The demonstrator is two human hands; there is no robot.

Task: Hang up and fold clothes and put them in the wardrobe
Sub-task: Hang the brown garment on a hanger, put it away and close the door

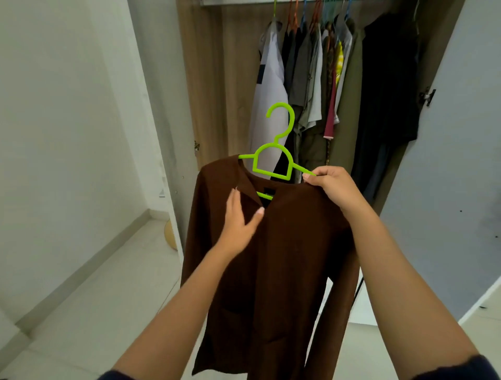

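White wall (59, 114) on the left meets a pale tiled floor (113, 284) along a light skirting. Ahead, wood-lined interior (208, 81) with a rail (271, 2) across the top. Grey door (455, 168) open at right, hinge (427, 96) on its edge. Lighting even, diffuse.

I see pale tiled floor (108, 293) running from bottom left toward the wardrobe (208, 81), with a raised skirting strip along the left wall. One round tan object (170, 235) sits on the floor at the foot of the wardrobe's left side panel, half hidden behind it; can't tell what it is. More floor shows lower right, under the open door (447, 190). Inside the wardrobe, a rail (260, 2) along the top carries coloured hangers with hanging clothes (320, 81): white shirt at left, greys and olive in the middle, dark garments right. The wardrobe's base is hidden.
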